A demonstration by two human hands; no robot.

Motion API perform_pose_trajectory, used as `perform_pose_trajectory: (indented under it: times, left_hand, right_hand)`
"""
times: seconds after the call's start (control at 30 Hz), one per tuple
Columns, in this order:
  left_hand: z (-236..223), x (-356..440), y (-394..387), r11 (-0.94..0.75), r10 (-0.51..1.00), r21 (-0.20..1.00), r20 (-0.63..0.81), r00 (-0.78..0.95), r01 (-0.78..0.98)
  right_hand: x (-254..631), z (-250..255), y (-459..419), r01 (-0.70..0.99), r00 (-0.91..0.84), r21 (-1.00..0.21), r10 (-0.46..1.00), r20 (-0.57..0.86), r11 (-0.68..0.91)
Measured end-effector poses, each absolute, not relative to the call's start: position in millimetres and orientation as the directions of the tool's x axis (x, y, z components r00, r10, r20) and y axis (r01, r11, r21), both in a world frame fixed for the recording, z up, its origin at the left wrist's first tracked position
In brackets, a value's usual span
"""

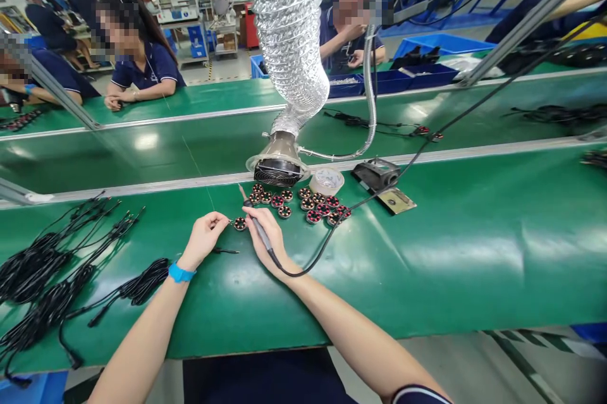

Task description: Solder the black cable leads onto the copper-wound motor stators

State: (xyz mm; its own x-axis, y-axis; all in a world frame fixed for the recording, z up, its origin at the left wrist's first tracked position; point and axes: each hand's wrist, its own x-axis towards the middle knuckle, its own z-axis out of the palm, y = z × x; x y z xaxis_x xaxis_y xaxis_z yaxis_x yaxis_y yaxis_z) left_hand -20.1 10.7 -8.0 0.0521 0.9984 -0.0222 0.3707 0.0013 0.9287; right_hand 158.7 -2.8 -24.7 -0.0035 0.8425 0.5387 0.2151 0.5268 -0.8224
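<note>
My right hand (266, 241) is closed around a soldering iron (262, 231), its tip pointing up and away from me. The fingers of my left hand (207, 236) are pinched together at the left side of a small round motor stator (239, 224) lying on the green bench. What they pinch is too small to make out. A thin strand hangs from above and ends near this hand. Under the left hand, a black cable end (226, 251) rests on the bench. My right fingertips are close to the stator's right side; whether they touch it I cannot tell.
Several more stators (322, 208) lie beyond my hands, beside a roll of tape (327, 181) and a soldering iron stand (378, 173). A fume extractor hood (281, 160) hangs above them. Bundles of black cable (35, 265) lie at left. Co-workers sit across the bench.
</note>
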Motion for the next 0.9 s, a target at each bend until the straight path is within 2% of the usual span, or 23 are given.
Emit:
perform_pose_trajectory:
  times: [0.23,0.9]
  left_hand:
    - [-12.5,-18.7,17.1,0.079,0.996,0.936,-0.089,0.015,0.342]
    - [-15.3,-16.7,19.7,0.070,0.996,0.926,-0.084,0.023,0.370]
  right_hand:
    - [162.7,-24.4,-1.2,0.205,0.157,-0.888,0.881,0.446,0.412]
    - [160.0,-29.2,-4.7,0.141,0.098,-0.924,0.923,0.371,0.356]
